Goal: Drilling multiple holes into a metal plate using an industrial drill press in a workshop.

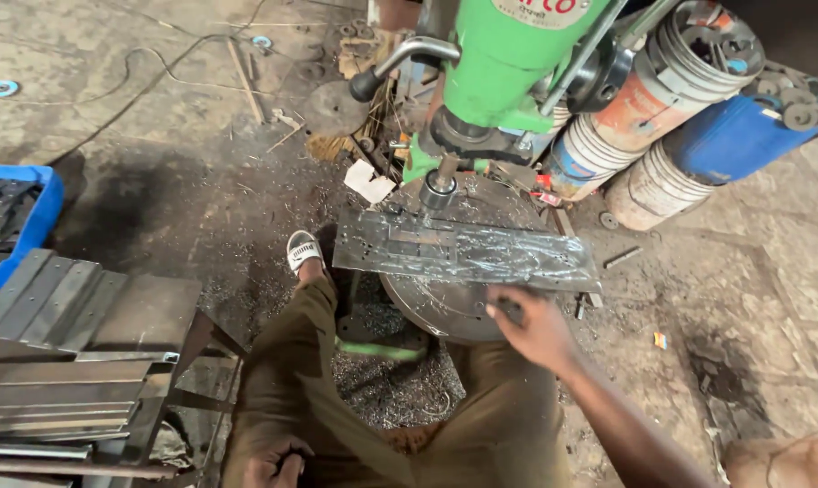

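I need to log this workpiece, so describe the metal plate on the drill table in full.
The metal plate is a long, flat, grey steel strip with a shiny, scratched, glaring surface, several small drilled holes and a rectangular cut-out near its left half. It lies flat across the round drill table, overhanging it on both sides, slightly slanted down to the right. The drill spindle of the green drill press stands over its upper left part. The right hand rests at its near edge; the left hand is away on the knee.

One head-worn camera looks steeply down from close above the person's lap, facing forward over the green drill press (pixel 508 63) and workshop floor (pixel 156 136).
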